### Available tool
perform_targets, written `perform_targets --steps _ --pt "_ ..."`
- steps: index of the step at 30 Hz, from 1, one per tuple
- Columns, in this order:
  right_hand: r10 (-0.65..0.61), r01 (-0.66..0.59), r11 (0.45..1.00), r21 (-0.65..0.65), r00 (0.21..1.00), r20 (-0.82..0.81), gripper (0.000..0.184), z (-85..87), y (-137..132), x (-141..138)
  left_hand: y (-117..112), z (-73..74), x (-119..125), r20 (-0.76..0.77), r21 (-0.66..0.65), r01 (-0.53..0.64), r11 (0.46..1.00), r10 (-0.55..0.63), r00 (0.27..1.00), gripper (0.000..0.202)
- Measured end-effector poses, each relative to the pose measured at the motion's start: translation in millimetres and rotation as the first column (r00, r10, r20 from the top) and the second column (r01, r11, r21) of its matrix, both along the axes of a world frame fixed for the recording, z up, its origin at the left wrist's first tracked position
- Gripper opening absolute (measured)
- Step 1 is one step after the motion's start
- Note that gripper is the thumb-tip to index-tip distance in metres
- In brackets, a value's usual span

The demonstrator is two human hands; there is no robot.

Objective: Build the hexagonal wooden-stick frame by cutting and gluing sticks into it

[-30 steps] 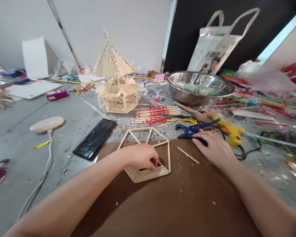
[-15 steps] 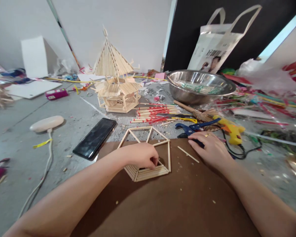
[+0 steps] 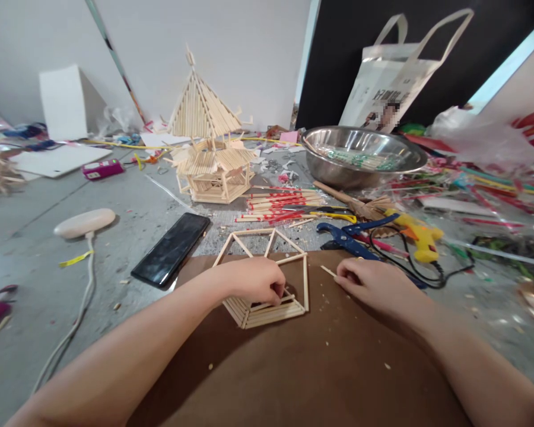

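My left hand (image 3: pixel 260 283) is closed over a hexagonal frame of wooden sticks (image 3: pixel 306 281), its fingertips pinching a short stick (image 3: pixel 287 298) inside the near section. That section has several sticks laid side by side along the outer edge. To the right, my right hand (image 3: pixel 371 284) has its thumb and fingers closed on the end of a loose thin wooden stick (image 3: pixel 327 271); the rest of that stick is hidden by the hand. Both hands rest on or just above a brown board (image 3: pixel 267 373). Blue-handled cutters (image 3: pixel 345 238) lie just beyond my right hand.
A stick pagoda model (image 3: pixel 213 172) stands behind the frame. Red-marked sticks (image 3: pixel 280 203), a yellow glue gun (image 3: pixel 422 237), and a steel basin (image 3: pixel 333 172) lie beyond. A phone (image 3: pixel 171 249) and a white corded device (image 3: pixel 85 223) are at left.
My right hand has left the cutters, coming nearer and slightly left, and taken hold of the loose thin stick. My left hand has stayed in place over the frame.
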State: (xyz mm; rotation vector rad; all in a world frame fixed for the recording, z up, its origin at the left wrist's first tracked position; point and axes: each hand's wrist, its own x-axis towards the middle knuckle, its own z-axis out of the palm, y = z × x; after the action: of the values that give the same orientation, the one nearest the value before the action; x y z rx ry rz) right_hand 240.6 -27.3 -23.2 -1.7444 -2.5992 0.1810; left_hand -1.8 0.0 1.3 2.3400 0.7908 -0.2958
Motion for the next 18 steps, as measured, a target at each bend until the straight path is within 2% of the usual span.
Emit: perform_targets --steps 3,6,9,12,16,18 --pt "-0.028 0.029 0.999 -0.043 0.999 0.025 0.014 2.8 -3 -3 2 0.0 0 0.018 0.028 -0.053 0.998 0.052 0.998 0.019" --pt "-0.047 0.047 0.999 0.000 0.999 -0.008 0.013 4.3 -3 -5 3 -1.1 0 0.089 0.029 -0.177 0.984 0.173 0.981 0.019" --pt "-0.072 0.073 0.997 0.027 0.996 -0.047 0.015 4.0 -1 -5 7 -4.1 0 0.203 0.000 -0.337 0.942 0.330 0.922 0.018" --pt "-0.104 0.108 0.994 0.035 0.990 -0.094 0.014 2.7 1 -5 14 -7.3 -4 0.293 -0.028 -0.446 0.894 0.434 0.852 0.017" --pt "-0.050 0.072 0.994 0.086 0.971 -0.233 0.013 3.7 -2 -7 18 -5.3 -8 0.344 0.057 -0.545 0.836 0.496 0.797 0.016" --pt "-0.003 0.027 0.997 0.068 0.944 -0.330 0.015 6.6 -6 -12 14 -1.1 -6 0.358 0.107 -0.546 0.831 0.480 0.801 0.017"
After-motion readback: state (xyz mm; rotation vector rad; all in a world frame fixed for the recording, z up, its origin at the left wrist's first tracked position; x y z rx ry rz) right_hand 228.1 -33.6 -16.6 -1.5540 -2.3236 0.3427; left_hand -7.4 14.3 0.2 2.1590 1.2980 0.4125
